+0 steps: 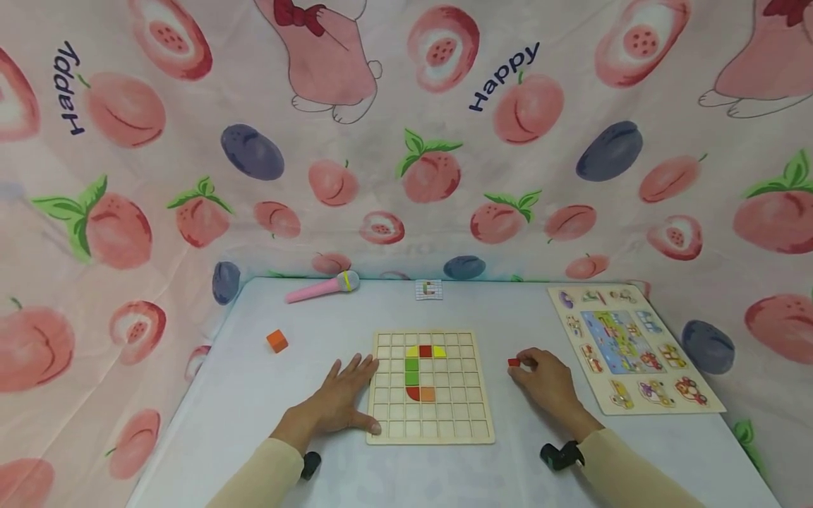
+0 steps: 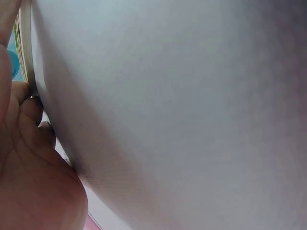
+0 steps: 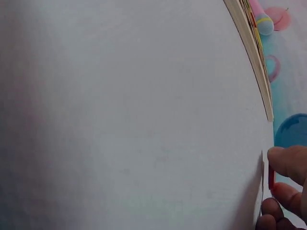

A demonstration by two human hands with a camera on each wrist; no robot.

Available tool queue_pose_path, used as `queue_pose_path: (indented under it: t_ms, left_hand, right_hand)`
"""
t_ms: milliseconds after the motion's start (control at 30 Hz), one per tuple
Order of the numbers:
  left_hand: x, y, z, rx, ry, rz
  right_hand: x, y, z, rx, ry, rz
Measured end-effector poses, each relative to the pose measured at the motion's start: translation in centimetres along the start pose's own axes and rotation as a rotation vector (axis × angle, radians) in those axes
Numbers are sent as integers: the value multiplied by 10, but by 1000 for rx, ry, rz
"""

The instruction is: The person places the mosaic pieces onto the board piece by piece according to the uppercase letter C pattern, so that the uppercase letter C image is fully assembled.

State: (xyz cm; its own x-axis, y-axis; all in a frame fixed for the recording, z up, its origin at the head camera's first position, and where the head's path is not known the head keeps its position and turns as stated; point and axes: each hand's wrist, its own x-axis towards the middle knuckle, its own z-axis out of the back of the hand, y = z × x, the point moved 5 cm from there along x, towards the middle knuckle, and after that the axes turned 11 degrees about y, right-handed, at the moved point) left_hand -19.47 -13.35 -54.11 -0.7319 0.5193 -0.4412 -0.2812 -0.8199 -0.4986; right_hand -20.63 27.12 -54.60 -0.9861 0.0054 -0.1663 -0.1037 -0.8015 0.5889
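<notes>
A wooden grid board lies mid-table, with several coloured tiles set in its cells: yellow, red, green and orange, in a C-like outline. My left hand rests at the board's left edge with fingers spread, the thumb touching its lower left corner. Right of the board, my right hand pinches a small red tile between thumb and fingers. The right wrist view shows that red tile edge-on between the fingertips, just above the table. In the left wrist view part of the left palm shows beside the board's edge.
A small printed pattern card lies behind the board. A pink toy microphone is at the back left, with an orange cube nearer. On the right lies a wooden picture puzzle board. A fruit-patterned cloth hangs behind.
</notes>
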Motion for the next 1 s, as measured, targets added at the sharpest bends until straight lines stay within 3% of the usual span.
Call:
queue_pose_path:
  t_ms: [333, 600, 767, 1000]
  left_hand:
    - [1, 0, 2, 15, -8, 7]
    - [0, 0, 2, 8, -12, 9]
    - [1, -1, 1, 7, -9, 10]
    - [0, -4, 0, 13, -18, -3]
  right_hand:
    - [-9, 23, -2, 184, -36, 27]
    - [-25, 65, -30, 265, 2, 24]
    - [-36, 88, -50, 255, 52, 70]
    - [-40, 102, -71, 93, 68, 159]
